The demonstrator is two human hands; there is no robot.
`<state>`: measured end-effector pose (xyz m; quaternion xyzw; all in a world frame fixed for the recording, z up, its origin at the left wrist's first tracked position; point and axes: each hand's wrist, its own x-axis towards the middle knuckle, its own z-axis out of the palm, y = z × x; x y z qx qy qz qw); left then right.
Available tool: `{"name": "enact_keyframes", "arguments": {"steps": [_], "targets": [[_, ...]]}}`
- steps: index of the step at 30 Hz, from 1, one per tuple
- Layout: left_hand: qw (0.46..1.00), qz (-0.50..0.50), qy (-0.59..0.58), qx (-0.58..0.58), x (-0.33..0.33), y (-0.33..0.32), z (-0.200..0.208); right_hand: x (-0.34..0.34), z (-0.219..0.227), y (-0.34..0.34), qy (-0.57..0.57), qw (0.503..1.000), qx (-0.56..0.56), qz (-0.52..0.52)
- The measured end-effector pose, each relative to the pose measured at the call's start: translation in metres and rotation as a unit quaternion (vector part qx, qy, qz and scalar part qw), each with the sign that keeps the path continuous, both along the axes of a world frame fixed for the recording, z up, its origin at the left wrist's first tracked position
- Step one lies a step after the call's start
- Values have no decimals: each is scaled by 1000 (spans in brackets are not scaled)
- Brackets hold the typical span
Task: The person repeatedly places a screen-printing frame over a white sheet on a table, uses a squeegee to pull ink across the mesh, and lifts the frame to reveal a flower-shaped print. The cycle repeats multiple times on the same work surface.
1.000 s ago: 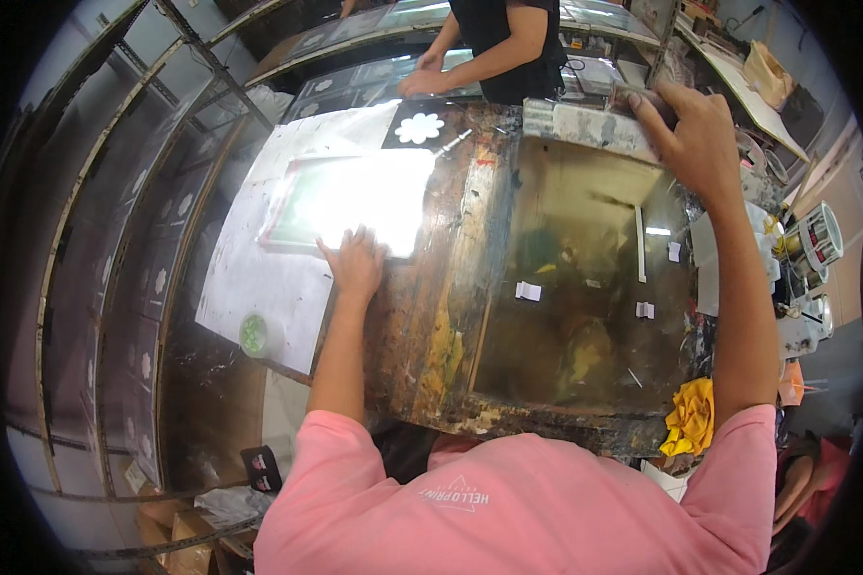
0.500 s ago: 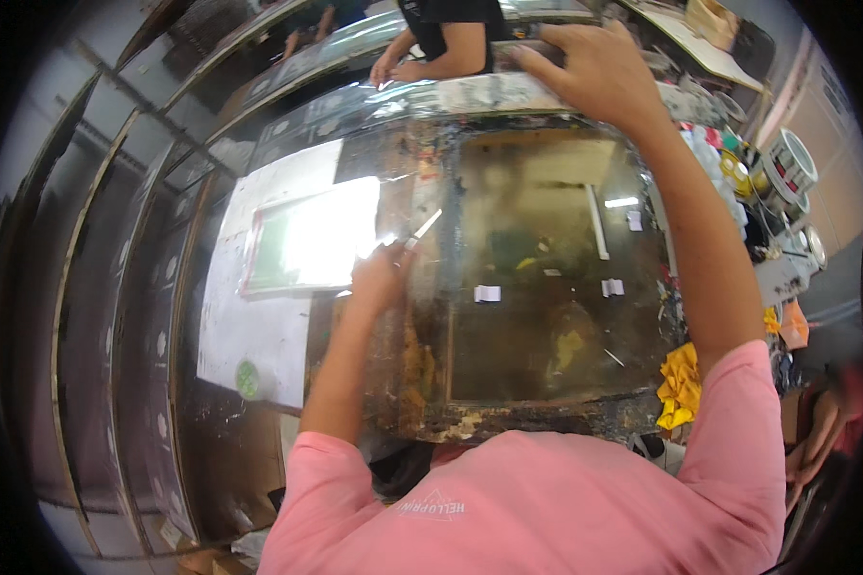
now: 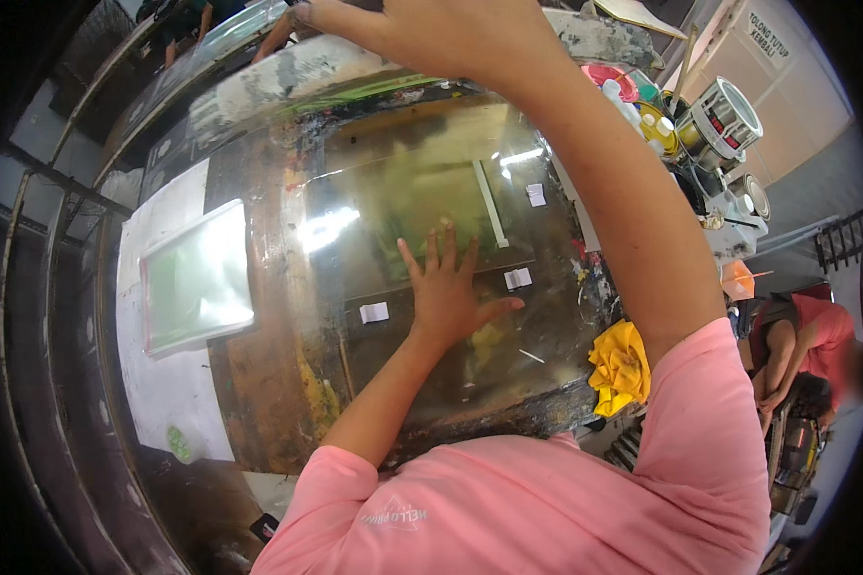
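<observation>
My left hand (image 3: 446, 292) lies with its fingers spread on a clear plastic sheet (image 3: 379, 264) over the dark, glossy work surface (image 3: 451, 374). A narrow white strip (image 3: 490, 203) lies to the right of its fingertips. Small white paper tabs sit around it: one (image 3: 375, 312) to the left, one (image 3: 518, 278) to the right and another (image 3: 536, 195) farther back. My right hand (image 3: 441, 34) is raised at the far edge of the table, its thumb stretched leftward. The top of the picture cuts off its other fingers, and what they touch is hidden.
Left on white paper (image 3: 177, 402) is a stack of clear plastic sheets (image 3: 197, 278), with a green round piece (image 3: 178, 444) nearby. A crumpled yellow cloth (image 3: 619, 369) lies at the right edge. Paint cans (image 3: 729, 115) crowd the right; a person (image 3: 825, 335) sits beyond.
My left hand has moved right from the stack onto the work surface, its fingers now spread on a clear sheet. The view has shifted; my right hand now shows higher and farther left.
</observation>
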<state>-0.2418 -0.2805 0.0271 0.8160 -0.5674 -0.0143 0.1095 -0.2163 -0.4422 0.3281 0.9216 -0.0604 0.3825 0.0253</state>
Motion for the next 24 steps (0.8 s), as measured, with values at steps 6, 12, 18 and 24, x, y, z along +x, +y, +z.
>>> {"name": "enact_keyframes", "arguments": {"steps": [6, 12, 18, 24], "targets": [[999, -27, -7, -28, -3, -4, -2, -1, 0, 0, -6, 1000, -1, -7], [997, -48, -7, -56, -4, -3, 2, 3, -4, 2, -12, 999, -9, -36], [991, -65, -4, -120, -3, 0, -9, -3, 5, 3, 66, 996, 50, -29], [989, -76, 47, -121, 5, 8, 5, 0, -12, 10, -3, 998, 54, -13]]}}
